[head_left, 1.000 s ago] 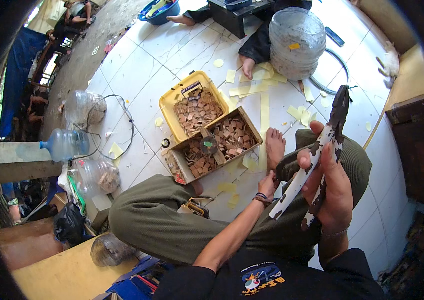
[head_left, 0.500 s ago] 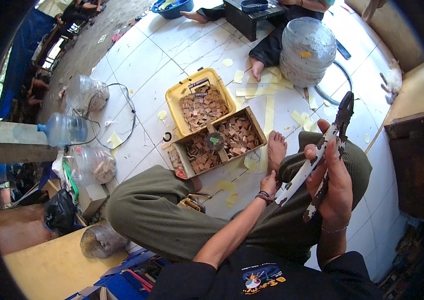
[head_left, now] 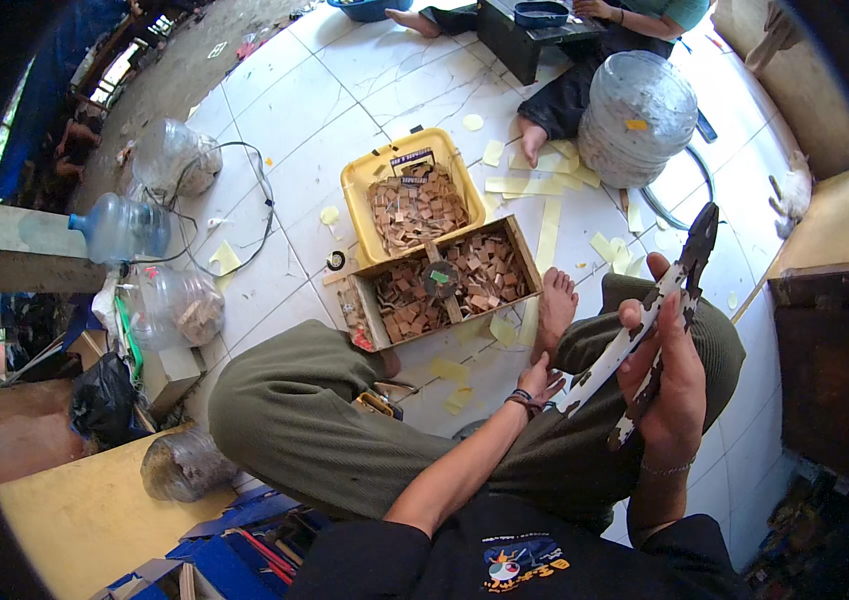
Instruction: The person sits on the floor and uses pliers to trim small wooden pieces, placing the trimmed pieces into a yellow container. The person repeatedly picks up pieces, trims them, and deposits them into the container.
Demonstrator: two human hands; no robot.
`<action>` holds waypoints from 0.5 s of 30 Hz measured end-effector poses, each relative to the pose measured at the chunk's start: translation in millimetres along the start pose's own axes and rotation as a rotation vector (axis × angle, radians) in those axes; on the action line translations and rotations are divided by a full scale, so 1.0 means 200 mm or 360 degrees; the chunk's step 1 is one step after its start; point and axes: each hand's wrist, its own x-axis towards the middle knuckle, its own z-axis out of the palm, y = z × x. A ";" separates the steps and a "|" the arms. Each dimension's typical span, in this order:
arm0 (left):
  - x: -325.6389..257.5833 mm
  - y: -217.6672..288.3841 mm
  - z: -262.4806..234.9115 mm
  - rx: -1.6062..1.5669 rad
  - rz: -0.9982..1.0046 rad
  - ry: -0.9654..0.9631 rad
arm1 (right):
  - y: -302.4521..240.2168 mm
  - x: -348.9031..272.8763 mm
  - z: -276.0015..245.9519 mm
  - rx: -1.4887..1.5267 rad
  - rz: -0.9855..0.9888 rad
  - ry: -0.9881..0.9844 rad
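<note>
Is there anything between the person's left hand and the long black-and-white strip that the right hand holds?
Nothing visible stands between them. The left hand rests at the lower end of the black-and-white strip, over the person's lap, while the right hand has its grip around the middle of the strip. Whether the left fingers already touch it cannot be told.

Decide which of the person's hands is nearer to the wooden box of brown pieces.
Left. The left hand rests by the bare foot, just below the wooden box. The right hand grips a long mottled strip farther right.
</note>
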 end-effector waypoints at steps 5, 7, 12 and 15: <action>0.07 -0.07 -0.07 -0.0212 0.0200 -0.0155 | 0.02 0.01 0.03 0.0119 0.0051 0.0023; 0.11 -0.08 -0.08 -0.0414 0.0107 -0.0116 | 0.03 0.02 0.05 0.0047 0.0084 0.0053; 0.17 -0.06 -0.07 -0.0353 -0.0106 -0.0128 | 0.02 0.03 0.08 -0.0034 0.0173 0.0178; 0.18 -0.12 -0.13 -0.0355 -0.0218 -0.0217 | 0.02 0.03 0.10 -0.0089 0.0213 0.0255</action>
